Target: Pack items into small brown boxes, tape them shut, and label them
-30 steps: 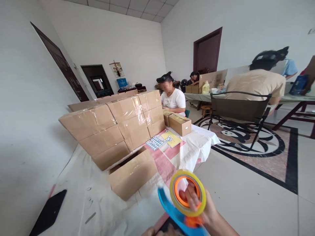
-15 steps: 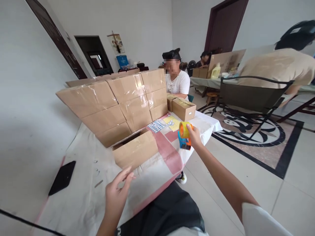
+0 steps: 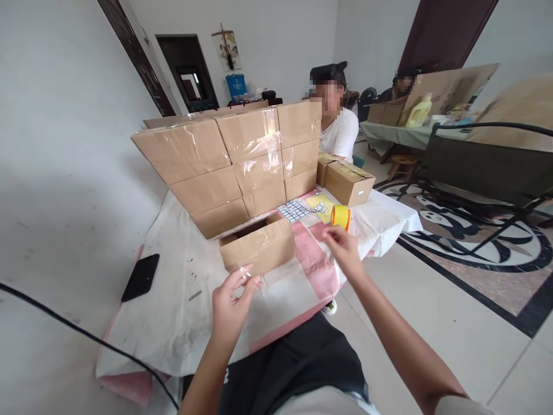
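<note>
My left hand (image 3: 233, 297) is at the near side of a small cardboard box (image 3: 259, 251), thumb and fingers pinching a shiny clear strip of tape (image 3: 245, 273). The box lies on the cloth with a dark gap along its upper side. To its right, my right hand (image 3: 344, 252) is loosely curled, apart from the box, and appears to hold nothing. Just beyond that hand a tape dispenser with a yellow roll (image 3: 341, 216) rests on the table; its lower part is hidden behind the fingers.
A wall of stacked cardboard boxes (image 3: 259, 158) stands behind the small box. Two closed boxes (image 3: 349, 183) sit at the far right, near patterned cards (image 3: 294, 210). A black phone (image 3: 140, 278) lies left. Across the table sits a person in a white shirt (image 3: 343, 134).
My right hand has put the tape dispenser down on the table and come away from it. My left hand has moved up to the box's near side. The view has shifted.
</note>
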Tool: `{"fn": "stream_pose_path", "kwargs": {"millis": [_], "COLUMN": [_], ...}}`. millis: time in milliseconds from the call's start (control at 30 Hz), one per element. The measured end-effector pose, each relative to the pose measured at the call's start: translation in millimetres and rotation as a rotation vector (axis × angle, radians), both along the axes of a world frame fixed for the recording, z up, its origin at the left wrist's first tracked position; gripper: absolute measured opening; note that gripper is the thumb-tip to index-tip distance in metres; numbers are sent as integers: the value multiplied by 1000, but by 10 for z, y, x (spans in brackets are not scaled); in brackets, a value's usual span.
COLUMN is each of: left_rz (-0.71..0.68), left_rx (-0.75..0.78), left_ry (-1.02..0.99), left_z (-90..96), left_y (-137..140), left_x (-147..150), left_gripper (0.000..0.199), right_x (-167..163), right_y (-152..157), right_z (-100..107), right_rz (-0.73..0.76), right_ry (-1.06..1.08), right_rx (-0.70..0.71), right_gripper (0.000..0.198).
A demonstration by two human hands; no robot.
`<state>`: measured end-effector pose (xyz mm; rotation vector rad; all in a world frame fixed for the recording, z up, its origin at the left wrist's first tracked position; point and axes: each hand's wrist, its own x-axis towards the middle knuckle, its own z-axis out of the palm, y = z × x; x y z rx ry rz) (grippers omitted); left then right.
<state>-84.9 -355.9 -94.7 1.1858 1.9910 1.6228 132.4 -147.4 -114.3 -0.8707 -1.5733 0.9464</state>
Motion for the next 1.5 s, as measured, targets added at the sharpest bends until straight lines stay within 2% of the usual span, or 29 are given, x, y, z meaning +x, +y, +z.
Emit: {"fn": "stream_pose_path", "kwargs": {"millis": [67, 133, 267, 367, 433, 500, 567, 667, 733, 800, 867, 967, 1133, 1300, 1500], "left_rz": [-34, -66, -142, -214, -198, -85, 97, 306, 279, 145, -4, -60, -32, -25, 0], "left_rx": [6, 14, 9, -75, -172, -214, -140, -27, -100, -239, -357, -431, -399, -391, -369], "left_ry": [2, 24, 6, -101, -95, 44, 274, 588, 759, 880, 893, 872, 875, 1045, 1107], "left_z": [-14, -41, -119, -183, -215, -217, -165, 14, 143, 215, 205, 89, -44, -72, -114], "left_y": [-10, -28, -69, -90, -89, -54, 36, 269, 438, 565, 629, 640, 626, 625, 612], "left_x": [70, 148, 263, 268, 217, 117, -23, -265, -403, -493, -531, -532, -530, -530, -513], "left_gripper": [37, 36, 37, 47, 57, 57, 44, 39, 55, 73, 89, 104, 107, 74, 82], "right_x": [-235, -469, -739, -706, -584, -422, -276, -210, -305, -500, -768, -1224, -1775, -1862, -1863], "right_y": [-419, -728, -1002, -1056, -1055, -1015, -932, -746, -599, -442, -271, 7, 361, 397, 318], "right_z": [141, 299, 525, 569, 593, 661, 784, 1009, 1125, 1182, 1168, 1019, 630, 468, 497], "right_rz": [272, 418, 516, 549, 523, 468, 442, 536, 609, 672, 745, 806, 637, 552, 478], "right_ry": [-23, -7, 27, -17, -17, 28, 66, 72, 63, 32, -31, -183, -441, -538, -642], "right_rx": [94, 144, 219, 283, 306, 321, 318, 251, 198, 172, 157, 166, 281, 282, 265], "right_gripper": [23, 24, 6, 10, 10, 10, 12, 18, 20, 22, 22, 19, 8, 7, 9]}}
